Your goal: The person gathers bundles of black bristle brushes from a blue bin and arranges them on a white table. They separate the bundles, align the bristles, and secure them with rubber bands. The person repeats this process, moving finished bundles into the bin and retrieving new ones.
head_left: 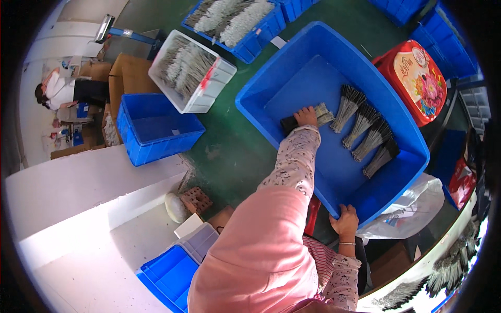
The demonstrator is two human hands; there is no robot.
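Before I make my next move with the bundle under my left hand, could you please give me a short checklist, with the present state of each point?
1. Left hand placed on the bundle: ok, it lies across the middle.
2. Firm hold on that bundle: cannot tell, the hand hides it.
3. Bundle pointing like the four other bundles: not ok, its dark end is to the left, theirs to the upper right.
4. Right hand on the near rim of the blue tub: ok.
5. Tub well supported: cannot tell, its underside is hidden.
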